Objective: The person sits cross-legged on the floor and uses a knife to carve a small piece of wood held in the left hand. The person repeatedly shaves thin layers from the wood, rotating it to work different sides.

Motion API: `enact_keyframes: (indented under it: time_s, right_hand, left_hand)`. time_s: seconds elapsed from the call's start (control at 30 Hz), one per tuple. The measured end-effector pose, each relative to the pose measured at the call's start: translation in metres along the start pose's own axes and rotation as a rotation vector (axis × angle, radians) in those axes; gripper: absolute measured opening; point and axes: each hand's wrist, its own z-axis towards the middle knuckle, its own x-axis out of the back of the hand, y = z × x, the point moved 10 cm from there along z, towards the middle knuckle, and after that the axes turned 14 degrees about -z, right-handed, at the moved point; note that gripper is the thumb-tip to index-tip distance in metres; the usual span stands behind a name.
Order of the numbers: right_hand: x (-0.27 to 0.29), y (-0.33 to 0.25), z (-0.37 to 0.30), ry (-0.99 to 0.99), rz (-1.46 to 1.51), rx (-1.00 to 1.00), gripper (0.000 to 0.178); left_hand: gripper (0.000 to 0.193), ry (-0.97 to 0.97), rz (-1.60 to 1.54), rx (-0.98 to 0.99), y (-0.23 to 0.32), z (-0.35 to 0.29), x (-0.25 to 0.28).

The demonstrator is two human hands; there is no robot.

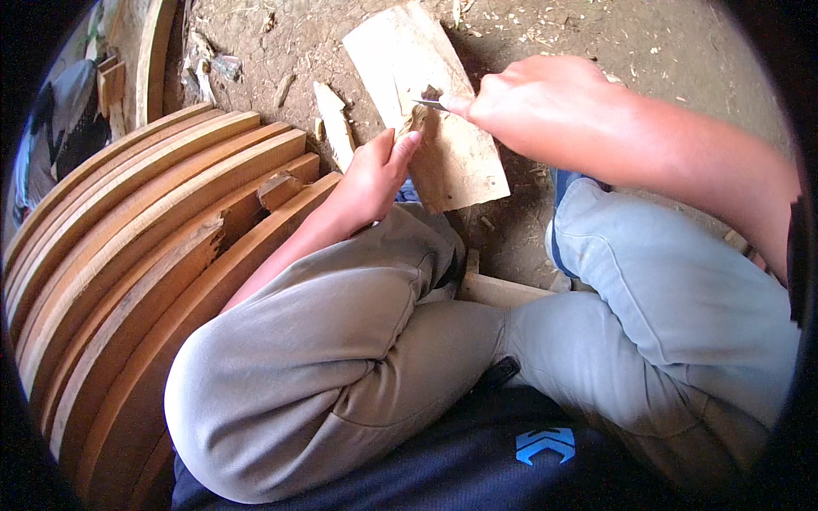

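Note:
My left hand (pixel 375 177) is closed around a small, rough piece of wood (pixel 414 122), with its thumb along the side. In my right hand (pixel 520 102) is a knife (pixel 431 105); its fist hides the handle, and only a short, narrow blade shows. The blade points left and lies at the upper end of the wood piece; I cannot tell whether they touch. Beneath both is a pale, flat wooden board (pixel 400 47), slanting from the upper left toward my legs. A small dark patch (pixel 432 91) shows on the board beside the blade.
Long, thick wooden planks (pixel 162 200) lie side by side at my left, bowed in this view. A pale split piece of wood (pixel 334 126) lies left of the board. Chips and shavings (pixel 204 72) litter the dirt floor. My bent legs (pixel 341 341) fill the near side.

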Motion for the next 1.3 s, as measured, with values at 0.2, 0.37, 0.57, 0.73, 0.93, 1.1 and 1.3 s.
enact_keyframes:
  time_s: [0.2, 0.37, 0.57, 0.73, 0.93, 1.1, 1.3]
  right_hand:
    - [0.022, -0.016, 0.004, -0.067, -0.077, 0.007, 0.017]
    - [0.024, -0.024, 0.01, -0.321, -0.019, -0.002, 0.022]
    - [0.014, -0.029, 0.013, -0.243, -0.22, -0.19, 0.032]
    - [-0.01, -0.027, 0.013, -0.44, -0.198, -0.165, 0.041]
    - [-0.008, -0.009, 0.017, -0.324, -0.104, -0.085, 0.034]
    - [0.005, 0.018, -0.008, -0.125, 0.208, -0.203, 0.034]
    - [-0.013, 0.025, -0.006, -0.282, 0.248, -0.232, 0.046]
  left_hand:
    - [0.053, 0.045, 0.252, -0.112, 0.019, 0.0, -0.001]
    - [0.055, 0.051, 0.269, -0.08, 0.029, -0.006, -0.002]
    - [0.057, 0.02, 0.189, -0.029, 0.014, 0.0, -0.002]
    - [0.056, -0.046, 0.054, 0.028, 0.012, 0.001, -0.007]
    - [0.047, -0.133, -0.331, 0.106, 0.003, -0.017, -0.01]
    - [0.048, -0.183, -0.313, 0.099, 0.003, -0.01, -0.017]
    - [0.049, -0.185, -0.33, 0.103, 0.0, -0.006, -0.018]
